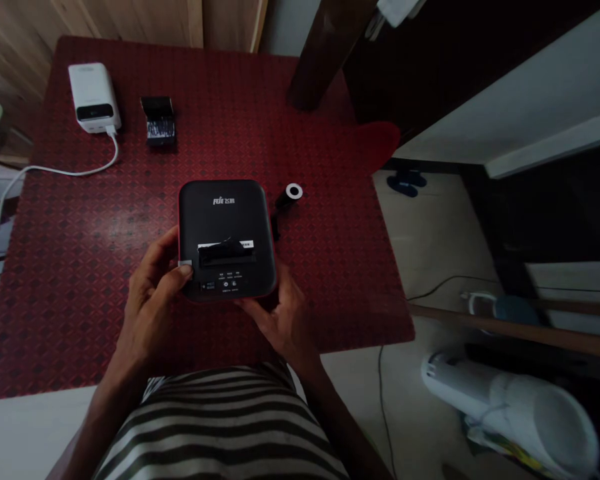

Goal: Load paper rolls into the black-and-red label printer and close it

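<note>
Black-topped, the device (225, 223) lies between our left grip (147, 290) and our right grip (289, 310). Our left grip pinches its near left corner, thumb on top; our right grip clasps its near right corner, fingers mostly hidden. Well off to the left lie a white power bank (90, 90) and a small black box (160, 127); a black cylinder (286, 197) sits just right of the device, and beyond it the table (350, 267) runs on to its right edge.

Black device (215, 223) with white lettering (224, 201), red tabletop (335, 267) with dark diamonds, white power bank (91, 85), dark-and-pale striped garment (220, 433)
</note>
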`<move>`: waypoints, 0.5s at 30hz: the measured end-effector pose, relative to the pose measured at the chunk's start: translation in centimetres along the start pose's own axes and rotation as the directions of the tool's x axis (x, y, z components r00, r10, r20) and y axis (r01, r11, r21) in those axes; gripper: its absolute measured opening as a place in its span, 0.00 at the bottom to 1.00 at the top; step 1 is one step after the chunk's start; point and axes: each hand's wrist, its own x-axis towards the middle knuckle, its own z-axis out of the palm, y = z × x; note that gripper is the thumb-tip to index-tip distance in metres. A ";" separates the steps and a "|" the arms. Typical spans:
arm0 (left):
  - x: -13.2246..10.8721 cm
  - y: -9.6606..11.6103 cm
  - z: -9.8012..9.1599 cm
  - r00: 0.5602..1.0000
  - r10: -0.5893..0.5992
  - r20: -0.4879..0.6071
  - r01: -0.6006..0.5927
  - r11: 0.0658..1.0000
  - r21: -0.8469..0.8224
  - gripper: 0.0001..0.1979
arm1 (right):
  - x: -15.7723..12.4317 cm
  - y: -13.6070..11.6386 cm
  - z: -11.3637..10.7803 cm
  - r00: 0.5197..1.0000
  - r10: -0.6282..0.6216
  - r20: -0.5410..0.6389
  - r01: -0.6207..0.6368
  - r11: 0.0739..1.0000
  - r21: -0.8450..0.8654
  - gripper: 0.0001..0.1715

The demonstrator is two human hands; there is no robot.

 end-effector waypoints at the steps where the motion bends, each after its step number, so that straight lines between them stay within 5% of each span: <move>1: 0.0 0.0 0.0 1.000 -0.014 0.001 0.014 1.000 -0.020 0.30 | -0.1 0.2 0.2 1.000 -0.022 -0.001 0.022 1.000 -0.019 0.45; 15: -0.2 2.0 0.9 0.989 -0.143 -0.039 0.137 0.983 -0.119 0.27 | -0.4 1.2 0.9 0.994 -0.096 -0.049 0.092 0.992 -0.086 0.45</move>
